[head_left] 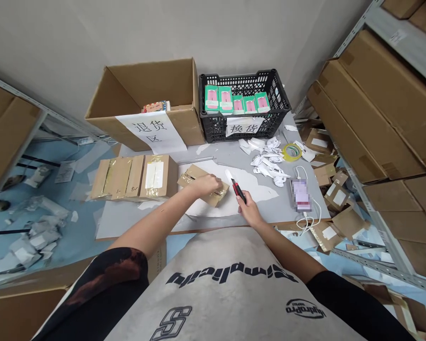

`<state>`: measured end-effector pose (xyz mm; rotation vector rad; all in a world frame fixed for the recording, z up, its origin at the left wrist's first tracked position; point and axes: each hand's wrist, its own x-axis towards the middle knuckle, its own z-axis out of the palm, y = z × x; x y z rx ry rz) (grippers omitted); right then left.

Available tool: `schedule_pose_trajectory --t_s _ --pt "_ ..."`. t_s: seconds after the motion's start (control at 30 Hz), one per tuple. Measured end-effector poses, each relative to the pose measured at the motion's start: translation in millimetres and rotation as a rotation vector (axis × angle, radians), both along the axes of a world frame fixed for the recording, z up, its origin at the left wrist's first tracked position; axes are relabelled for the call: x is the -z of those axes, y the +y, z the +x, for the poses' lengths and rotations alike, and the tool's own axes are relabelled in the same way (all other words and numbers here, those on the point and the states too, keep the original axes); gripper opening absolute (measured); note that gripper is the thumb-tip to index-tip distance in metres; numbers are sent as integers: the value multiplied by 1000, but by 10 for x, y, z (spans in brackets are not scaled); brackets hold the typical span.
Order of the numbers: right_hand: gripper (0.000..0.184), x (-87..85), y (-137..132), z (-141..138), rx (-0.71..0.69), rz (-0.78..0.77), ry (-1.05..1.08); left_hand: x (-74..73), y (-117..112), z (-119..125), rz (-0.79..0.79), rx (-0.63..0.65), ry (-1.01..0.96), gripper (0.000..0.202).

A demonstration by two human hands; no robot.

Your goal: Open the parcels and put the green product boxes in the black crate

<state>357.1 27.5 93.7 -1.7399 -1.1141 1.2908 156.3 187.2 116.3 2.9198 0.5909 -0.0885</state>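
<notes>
My left hand [207, 185] lies over a small taped cardboard box [213, 198], its fingers curled onto the top near a dark slit. The box rests at an angle on white paper [259, 193] on the table. In my right hand [249, 208] is a red and black utility knife [238, 190], closed in the fingers and pointing away toward the upper left. The knife is apart from the box, just to its right. My left fingertips are partly hidden, so their exact hold is hard to see.
Several taped boxes [131, 176] stand in a row at the left. Behind are a large open carton [145, 85] and a black crate [244, 128] with green-pink boxes. Crumpled paper [270, 163], a tape roll [292, 152] and a cabled phone [301, 194] lie at the right.
</notes>
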Motion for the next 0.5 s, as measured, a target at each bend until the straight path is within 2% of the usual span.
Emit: schedule_pose_trajectory --t_s 0.13,0.2,0.37,0.5 --pt "40 -95 -182 196 -95 148 -247 -22 -1 -14 -8 91 34 23" --pt "40 -129 -262 230 -204 224 -346 -36 0 -27 25 122 52 27" --pt "46 -142 -333 117 -495 369 -605 -25 -10 -68 141 197 66 31" --pt "46 -76 -265 4 -544 381 -872 -13 -21 -75 142 186 38 32"
